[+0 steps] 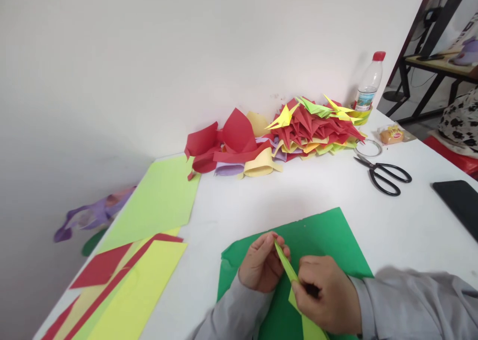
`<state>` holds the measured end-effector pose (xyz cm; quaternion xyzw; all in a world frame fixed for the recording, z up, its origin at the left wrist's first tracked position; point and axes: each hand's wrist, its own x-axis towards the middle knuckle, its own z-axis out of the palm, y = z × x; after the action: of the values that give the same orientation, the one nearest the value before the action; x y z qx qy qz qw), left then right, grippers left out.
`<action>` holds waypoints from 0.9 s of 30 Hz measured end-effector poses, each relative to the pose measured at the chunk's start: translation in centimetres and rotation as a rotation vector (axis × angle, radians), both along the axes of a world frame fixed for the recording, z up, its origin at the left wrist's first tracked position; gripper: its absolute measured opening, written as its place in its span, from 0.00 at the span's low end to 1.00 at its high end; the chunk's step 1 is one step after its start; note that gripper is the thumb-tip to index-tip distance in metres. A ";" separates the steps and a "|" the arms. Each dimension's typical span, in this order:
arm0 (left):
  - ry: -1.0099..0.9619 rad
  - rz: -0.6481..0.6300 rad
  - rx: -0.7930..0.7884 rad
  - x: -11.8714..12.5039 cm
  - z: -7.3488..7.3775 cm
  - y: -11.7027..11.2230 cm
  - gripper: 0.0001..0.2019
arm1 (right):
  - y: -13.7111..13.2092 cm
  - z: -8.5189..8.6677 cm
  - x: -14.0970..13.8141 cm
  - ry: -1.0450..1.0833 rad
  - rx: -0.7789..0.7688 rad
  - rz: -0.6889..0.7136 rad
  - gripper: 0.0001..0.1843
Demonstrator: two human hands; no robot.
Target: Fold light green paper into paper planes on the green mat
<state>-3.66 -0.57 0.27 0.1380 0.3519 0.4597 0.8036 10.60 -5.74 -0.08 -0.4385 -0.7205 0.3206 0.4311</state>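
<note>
My left hand [261, 263] pinches the upper tip of a narrow folded strip of light green paper [287, 268]. My right hand [324, 292] is closed on the same strip lower down, its fingers curled over the fold. Both hands rest above a dark green sheet [328, 235] lying on the white table [392, 220]. The strip's lower end [311, 327] sticks out below my right hand.
A pile of folded red, yellow and green paper shapes [298, 128] lies against the wall. Light green [160, 195], yellow and red sheets [127, 280] lie at the left. Black scissors [384, 173], a tape ring [368, 147], a bottle [369, 83] and a dark phone [461, 200] sit at the right.
</note>
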 end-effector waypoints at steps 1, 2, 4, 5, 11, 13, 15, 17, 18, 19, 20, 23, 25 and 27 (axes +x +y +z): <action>-0.001 -0.003 -0.002 0.0 0.0 0.0 0.09 | 0.0 0.0 0.0 -0.002 0.006 0.000 0.15; -0.003 -0.006 -0.005 0.0 0.0 -0.1 0.09 | 0.0 0.1 0.0 -0.004 0.010 0.003 0.15; -0.004 -0.012 -0.010 0.0 -0.1 -0.1 0.09 | 0.1 0.1 0.0 -0.007 0.009 0.004 0.15; -0.003 -0.014 -0.011 0.0 -0.1 -0.1 0.09 | 0.1 0.1 0.0 -0.006 0.004 0.001 0.15; 0.020 -0.029 0.006 0.3 0.2 0.0 0.11 | 0.1 -0.1 -0.1 -0.002 -0.019 0.003 0.15; 0.027 -0.031 0.015 0.5 0.3 0.1 0.12 | 0.1 -0.1 -0.1 -0.004 -0.019 0.008 0.15; 0.036 -0.030 0.021 0.5 0.3 0.1 0.13 | 0.1 -0.2 -0.1 -0.004 -0.016 0.011 0.15; 0.048 -0.029 0.026 0.5 0.2 0.2 0.14 | 0.1 -0.2 -0.1 -0.004 -0.011 0.011 0.15; 0.054 -0.026 0.030 0.4 0.1 0.2 0.14 | 0.1 -0.2 -0.1 -0.006 -0.007 0.011 0.15; 0.062 -0.022 0.036 0.4 0.0 0.2 0.15 | 0.1 -0.3 0.0 -0.009 -0.003 0.009 0.15; 0.069 -0.016 0.044 0.3 -0.1 0.3 0.15 | 0.2 -0.3 0.0 -0.012 0.000 0.007 0.15; 0.094 0.007 0.069 0.2 -0.4 0.5 0.15 | 0.2 -0.3 0.0 -0.021 -0.005 0.000 0.15; 0.113 0.023 0.084 0.1 -0.4 0.6 0.15 | 0.2 -0.4 0.0 -0.030 -0.013 0.001 0.15; 0.134 0.039 0.099 0.1 -0.3 0.7 0.15 | 0.3 -0.4 0.0 -0.035 -0.013 -0.002 0.15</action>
<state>-3.60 0.10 -0.08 0.2013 0.3845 0.4818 0.7612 10.60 -5.42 -0.44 -0.4475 -0.7254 0.3173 0.4159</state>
